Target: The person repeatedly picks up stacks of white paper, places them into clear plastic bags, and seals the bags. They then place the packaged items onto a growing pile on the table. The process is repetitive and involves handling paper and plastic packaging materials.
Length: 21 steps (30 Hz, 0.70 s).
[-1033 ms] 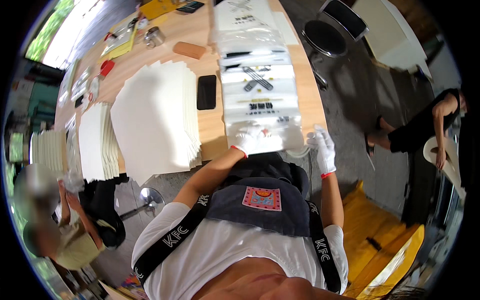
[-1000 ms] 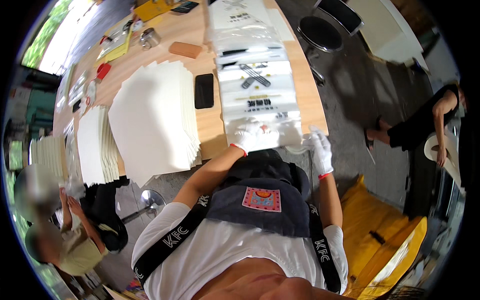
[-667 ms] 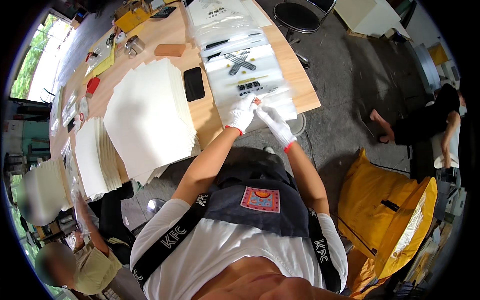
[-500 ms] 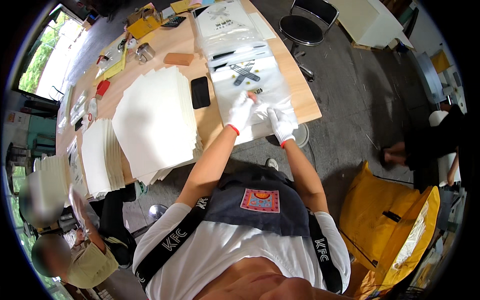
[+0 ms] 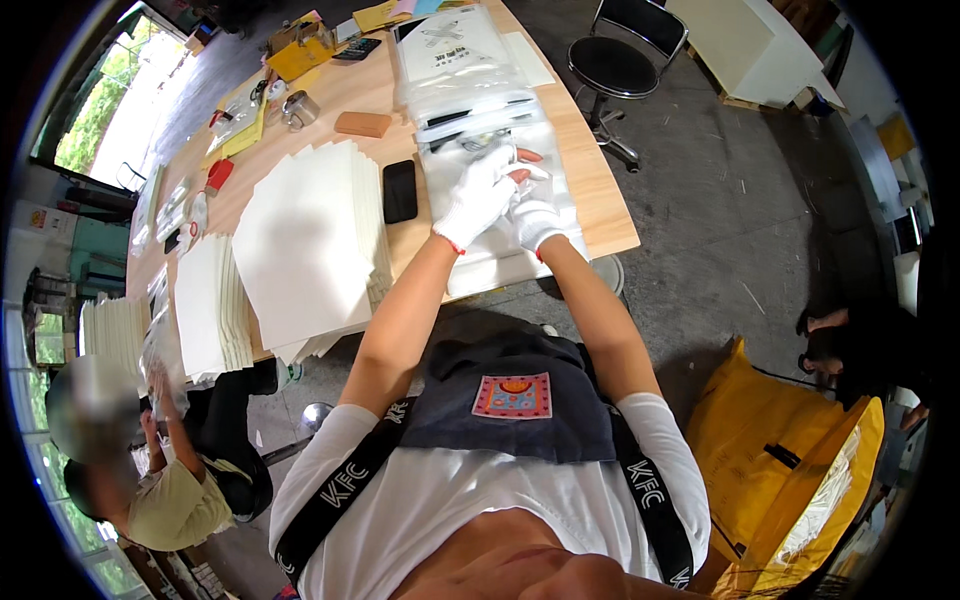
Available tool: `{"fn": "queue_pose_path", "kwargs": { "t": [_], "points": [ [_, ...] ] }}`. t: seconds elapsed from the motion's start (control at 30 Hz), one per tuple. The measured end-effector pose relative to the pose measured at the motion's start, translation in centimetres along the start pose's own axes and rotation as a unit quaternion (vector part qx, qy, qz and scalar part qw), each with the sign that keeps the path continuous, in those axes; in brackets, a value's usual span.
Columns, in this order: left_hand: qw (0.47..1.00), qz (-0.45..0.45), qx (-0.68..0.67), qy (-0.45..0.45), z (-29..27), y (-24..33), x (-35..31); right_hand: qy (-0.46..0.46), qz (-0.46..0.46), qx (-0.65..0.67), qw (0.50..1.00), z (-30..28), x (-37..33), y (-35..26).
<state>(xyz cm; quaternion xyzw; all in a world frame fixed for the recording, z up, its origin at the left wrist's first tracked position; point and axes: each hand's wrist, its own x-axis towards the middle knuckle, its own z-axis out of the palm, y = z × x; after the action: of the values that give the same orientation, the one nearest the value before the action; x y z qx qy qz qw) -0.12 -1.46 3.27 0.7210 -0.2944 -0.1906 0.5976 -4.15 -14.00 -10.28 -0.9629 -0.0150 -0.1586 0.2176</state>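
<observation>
Plastic bags (image 5: 450,160), clear with a dark printed design, lie in a stack along the right part of the table. My left hand (image 5: 480,195), in a white glove with bare fingertips showing, lies over the near bags with its fingers stretched out and apart. Close beside it, my right hand (image 5: 537,218), also white-gloved, rests low on the same bags. Its fingers are partly hidden where the two hands meet, so their grip does not show. Just left of the bags lies a black phone (image 5: 400,191).
Stacks of white sheets (image 5: 305,245) cover the table's near left. Farther back sit a brown block (image 5: 362,123), a metal cup (image 5: 299,110) and a calculator (image 5: 357,49). A black stool (image 5: 613,68) stands beyond the right edge; a yellow sack (image 5: 770,450) stands at right. Someone sits at lower left.
Both hands have come together over the bags; the right moved left and forward, next to the left. My left fingers have unfolded from a pinch, and the printed design is now mostly covered.
</observation>
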Motion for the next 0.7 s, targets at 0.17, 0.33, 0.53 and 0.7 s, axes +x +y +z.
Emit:
{"fn": "queue_pose_path", "kwargs": {
  "t": [0.17,0.33,0.53,0.7],
  "points": [
    [0.944,0.046,0.314,0.088,-1.3,0.1,-1.0,-0.264,-0.066,0.131,0.953,3.0,2.9,4.5],
    [0.831,0.177,0.434,0.300,-2.0,2.6,-7.7,-0.208,-0.093,0.248,0.942,-11.7,-2.0,-1.3],
    [0.870,0.195,0.386,0.237,-3.0,-2.0,-22.4,-0.365,0.073,0.533,0.760,-12.0,-4.3,-12.5],
    [0.880,0.075,0.358,0.303,-2.7,-6.1,-31.5,-0.481,0.089,0.427,0.761,-2.8,-4.2,-19.8]
  ]
}}
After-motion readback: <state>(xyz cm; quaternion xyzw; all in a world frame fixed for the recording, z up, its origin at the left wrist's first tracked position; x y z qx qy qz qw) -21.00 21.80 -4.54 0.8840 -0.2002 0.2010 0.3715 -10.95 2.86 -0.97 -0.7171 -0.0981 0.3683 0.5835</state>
